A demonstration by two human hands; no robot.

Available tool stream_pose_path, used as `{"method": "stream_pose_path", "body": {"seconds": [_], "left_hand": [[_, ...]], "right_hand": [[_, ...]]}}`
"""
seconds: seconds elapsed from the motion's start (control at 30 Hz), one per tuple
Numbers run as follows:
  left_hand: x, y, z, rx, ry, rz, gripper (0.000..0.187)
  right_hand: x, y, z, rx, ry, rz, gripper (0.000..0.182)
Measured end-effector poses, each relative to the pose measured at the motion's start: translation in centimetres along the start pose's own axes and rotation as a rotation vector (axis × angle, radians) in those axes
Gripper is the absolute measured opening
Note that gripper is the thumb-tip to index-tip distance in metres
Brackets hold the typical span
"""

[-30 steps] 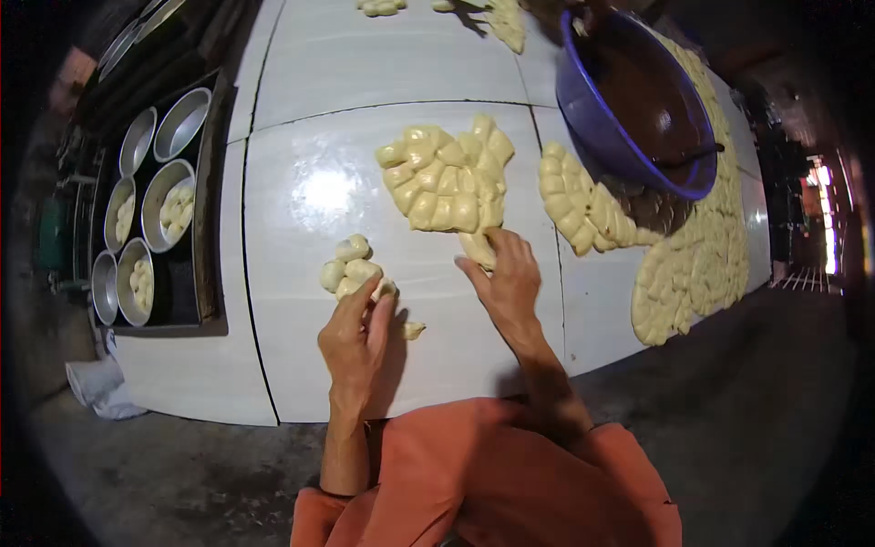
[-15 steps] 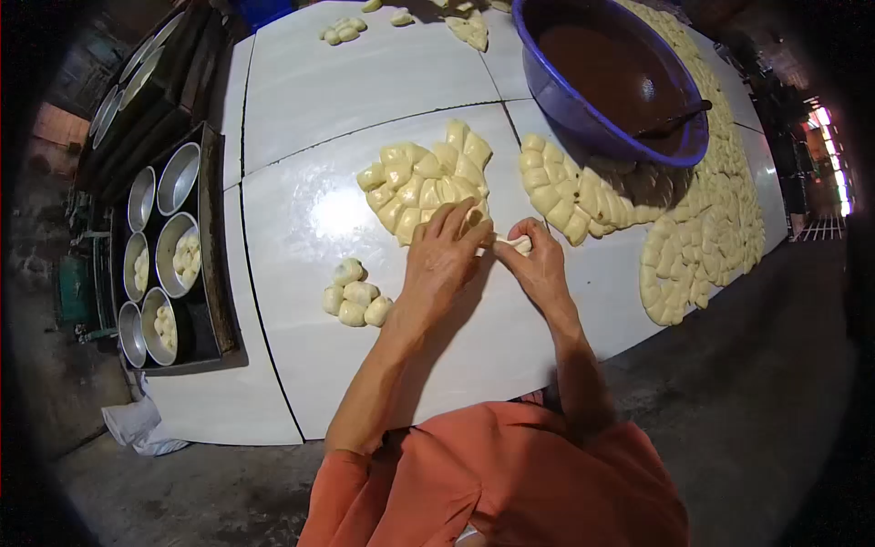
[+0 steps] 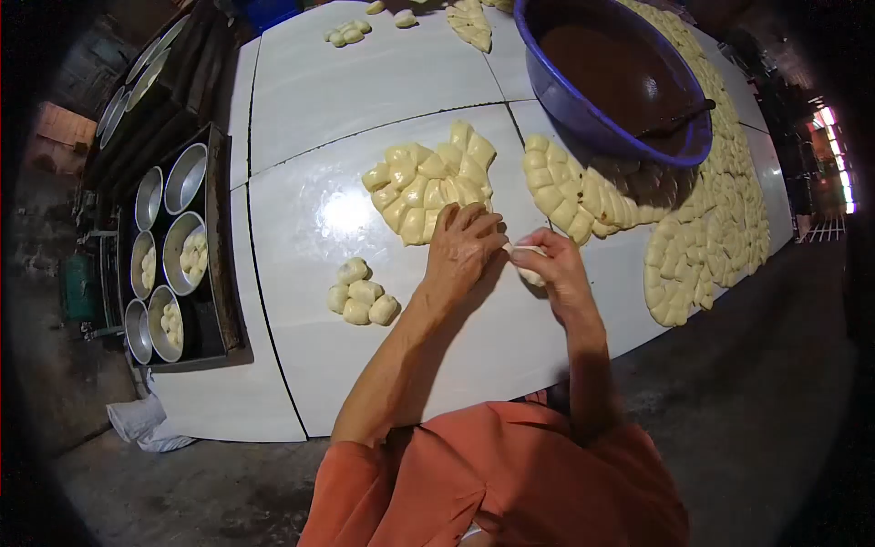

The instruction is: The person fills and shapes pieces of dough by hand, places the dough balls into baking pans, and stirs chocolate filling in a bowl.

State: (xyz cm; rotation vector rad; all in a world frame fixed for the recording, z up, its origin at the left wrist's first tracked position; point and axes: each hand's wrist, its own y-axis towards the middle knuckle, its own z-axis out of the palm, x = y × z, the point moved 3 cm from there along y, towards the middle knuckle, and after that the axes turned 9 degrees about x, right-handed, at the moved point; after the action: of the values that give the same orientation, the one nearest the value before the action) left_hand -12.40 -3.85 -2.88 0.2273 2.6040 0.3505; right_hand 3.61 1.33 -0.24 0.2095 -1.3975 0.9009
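Note:
Over the white table, a small piece of pale dough (image 3: 531, 275) hangs from my right hand (image 3: 561, 273), whose thumb and fingers are closed on it. My left hand (image 3: 462, 248) is beside it, fingers bent, its thumb side pinching the thin end of the same dough. Just beyond the left fingertips lies a patch of flattened, glossy dough pieces (image 3: 424, 187) pressed together. Left of my left forearm sits a cluster of several rounded dough balls (image 3: 365, 294). What the left fingertips do underneath is partly hidden.
At the back right, a purple basin (image 3: 583, 114) of brown filling stands with a dark handle over its rim. Wide sheets of dough pieces (image 3: 697, 260) cover the table's right side. On the left, a dark tray (image 3: 214, 273) carries round metal tins (image 3: 185, 178), some with dough balls inside.
My right hand has moved slightly right and down, with the dough now showing below its fingers. The left hand has shifted a little right, its fingers more bent.

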Motion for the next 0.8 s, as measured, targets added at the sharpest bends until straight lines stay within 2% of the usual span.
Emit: {"method": "stream_pose_path", "body": {"seconds": [0.07,0.1,0.17,0.2,0.27,0.3,0.4,0.43,0.53,0.57,0.63,0.67,0.73,0.77,0.8], "left_hand": [[-1.1,0.0,-1.0,0.026,-0.01,-0.079,0.02],[-0.9,-0.2,-0.7,0.039,0.0,-0.086,0.028],[-0.4,-0.6,0.1,0.069,0.015,-0.084,0.044],[-0.8,-0.8,-0.2,0.108,-0.036,-0.13,0.058],[-1.9,-0.6,-1.7,0.178,-0.133,-0.215,0.086],[-1.8,-0.5,-1.8,0.273,-0.111,-0.2,0.119],[-4.4,0.8,-4.3,0.181,-0.394,-0.126,0.113],[-4.9,1.4,-5.2,0.094,-0.645,-0.092,0.085],[-5.4,2.4,-5.3,0.363,-1.023,-0.35,0.052],[-5.5,2.2,-4.7,0.257,-0.94,-0.326,0.032],[-5.0,1.4,-3.0,0.267,-1.053,-0.405,0.034],[-5.1,1.3,-2.5,0.274,-1.12,-0.448,0.037],[-6.0,1.2,-1.6,0.255,-1.32,-0.462,0.056],[-6.2,1.3,-0.8,0.255,-1.361,-0.473,0.078],[-7.2,1.6,-0.5,0.089,-1.419,-0.411,0.083]], "right_hand": [[0.9,-1.4,-0.6,0.06,0.223,-0.055,0.015],[2.0,-2.6,-0.9,0.117,0.401,-0.152,0.018],[3.0,-3.9,-2.7,0.085,0.393,-0.274,0.041],[3.6,-4.4,-3.2,0.025,0.428,-0.34,0.05],[4.0,-3.8,-3.7,0.142,0.406,-0.432,0.069],[3.8,-3.5,-3.5,0.097,0.358,-0.378,0.066],[2.3,-3.0,-2.6,0.048,0.305,-0.262,0.055],[1.9,-3.0,-2.1,0.022,0.285,-0.231,0.05],[1.5,-3.0,-1.7,-0.049,0.141,-0.216,0.033],[1.4,-3.1,-2.2,-0.094,0.039,-0.194,0.031],[1.8,-3.6,-2.8,-0.242,-0.186,-0.1,0.027],[2.2,-3.8,-3.2,-0.29,-0.341,-0.192,0.026],[2.9,-4.0,-3.9,-0.36,-0.547,-0.384,0.026],[3.4,-4.1,-4.2,-0.386,-0.598,-0.483,0.027],[3.1,-3.9,-4.8,-0.329,-0.423,-0.471,0.028]]}}
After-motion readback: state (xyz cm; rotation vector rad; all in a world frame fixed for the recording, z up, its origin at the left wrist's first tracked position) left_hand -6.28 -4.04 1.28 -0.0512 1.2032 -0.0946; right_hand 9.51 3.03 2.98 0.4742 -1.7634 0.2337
